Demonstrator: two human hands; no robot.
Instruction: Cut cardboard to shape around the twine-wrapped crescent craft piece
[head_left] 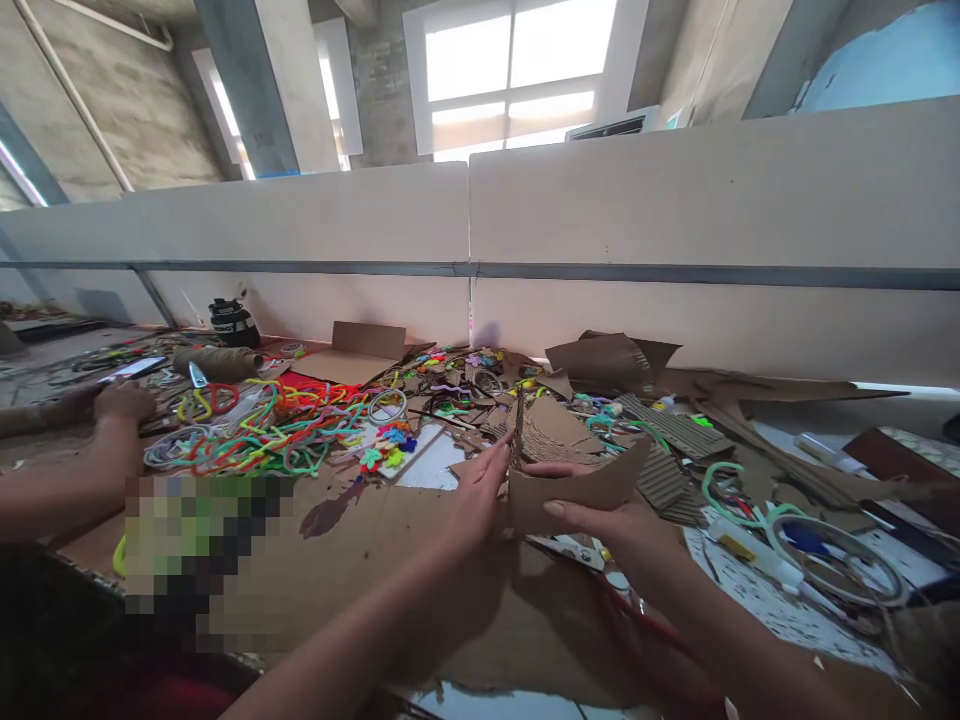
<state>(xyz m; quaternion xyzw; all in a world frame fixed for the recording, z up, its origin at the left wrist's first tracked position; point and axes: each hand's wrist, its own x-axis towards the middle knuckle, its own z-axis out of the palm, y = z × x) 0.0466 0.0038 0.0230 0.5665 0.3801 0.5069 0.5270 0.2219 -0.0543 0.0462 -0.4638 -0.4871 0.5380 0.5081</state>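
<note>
Two hands are working at the middle of a cluttered craft counter (360, 560): the left hand (480, 490) is pressing its fingers (496, 462) against the edge of one curved strip of brown corrugated cardboard (577, 485), while the right hand (600, 520) is gripping the same strip from below, thumb lying across its front face. The strip is being held just above the counter, standing on edge and bending in a shallow arc between the two hands. One pair of scissors (577, 550) is lying just beneath the right hand, partly hidden by it. A tangled heap of bright pipe cleaners in red, green, yellow and orange (262, 425) is spreading across the counter to the left, too knotted to count. One spool of brown twine (217, 362) is lying behind the heap, and one white glue bottle (754, 560) is resting on its side to the right, near torn corrugated cardboard scraps (675, 430). At the far left, another person's hand (124, 400) is resting on the counter beside a phone (135, 367).
</note>
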